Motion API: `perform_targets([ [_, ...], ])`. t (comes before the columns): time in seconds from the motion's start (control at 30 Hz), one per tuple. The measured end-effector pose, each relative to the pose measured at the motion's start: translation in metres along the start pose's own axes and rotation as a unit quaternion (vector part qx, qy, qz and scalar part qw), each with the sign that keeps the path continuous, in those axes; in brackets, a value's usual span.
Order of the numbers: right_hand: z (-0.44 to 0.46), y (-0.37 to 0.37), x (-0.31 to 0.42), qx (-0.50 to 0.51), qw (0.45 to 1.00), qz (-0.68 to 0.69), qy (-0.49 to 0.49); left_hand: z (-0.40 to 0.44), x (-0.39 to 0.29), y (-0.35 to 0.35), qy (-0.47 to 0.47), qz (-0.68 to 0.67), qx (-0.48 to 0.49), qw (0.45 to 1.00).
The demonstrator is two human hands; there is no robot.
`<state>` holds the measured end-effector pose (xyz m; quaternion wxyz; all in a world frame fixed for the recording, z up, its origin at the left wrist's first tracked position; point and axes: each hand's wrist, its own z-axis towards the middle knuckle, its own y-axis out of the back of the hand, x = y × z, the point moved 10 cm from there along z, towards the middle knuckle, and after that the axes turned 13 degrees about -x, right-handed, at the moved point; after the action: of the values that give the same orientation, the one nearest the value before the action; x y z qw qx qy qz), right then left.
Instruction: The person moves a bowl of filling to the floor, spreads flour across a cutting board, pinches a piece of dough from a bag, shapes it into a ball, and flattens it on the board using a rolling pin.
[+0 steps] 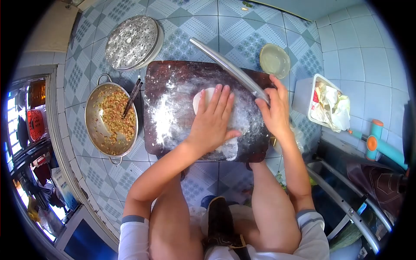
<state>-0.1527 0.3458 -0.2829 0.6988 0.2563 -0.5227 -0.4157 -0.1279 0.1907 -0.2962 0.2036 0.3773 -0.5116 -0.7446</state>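
My left hand [211,117] lies flat with fingers stretched out over a round white dough wrapper [199,102], covering much of it. The wrapper rests on a dark wooden board [162,71] dusted with white flour. At the board's right side, my right hand [276,110] grips the near end of a silvery metal rolling pin [229,67]. The pin slants away to the upper left, its far end reaching past the board's back edge.
Left of the board stands a metal pan [89,130] of chopped filling [115,117] with dark chopsticks [131,99]. Behind it is a floured, perforated steamer tray [132,41]. A pale bowl [274,60] and a white bin [305,97] with bags are at the right.
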Motion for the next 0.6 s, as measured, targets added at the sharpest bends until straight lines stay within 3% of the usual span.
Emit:
perform_targets([
  [0.13, 0.0, -0.001, 0.002, -0.006, 1.0, -0.019, 0.012, -0.014, -0.017, -0.003, -0.056, -0.055, 0.043, 0.996],
  [0.27, -0.002, 0.0, 0.005, -0.028, 0.998, -0.043, 0.022, -0.031, -0.028, -0.002, -0.055, -0.151, 0.073, 0.984],
  [0.37, -0.002, 0.0, 0.007, -0.037, 0.997, -0.064, 0.021, -0.022, 0.027, 0.047, 0.111, -0.186, -0.177, 0.96],
  [0.43, -0.003, 0.0, 0.007, -0.044, 0.997, -0.066, 0.023, -0.022, 0.065, 0.063, 0.235, -0.103, -0.234, 0.938],
  [0.6, -0.003, 0.001, 0.009, -0.052, 0.995, -0.074, 0.03, -0.008, 0.092, 0.066, 0.264, -0.053, -0.224, 0.937],
])
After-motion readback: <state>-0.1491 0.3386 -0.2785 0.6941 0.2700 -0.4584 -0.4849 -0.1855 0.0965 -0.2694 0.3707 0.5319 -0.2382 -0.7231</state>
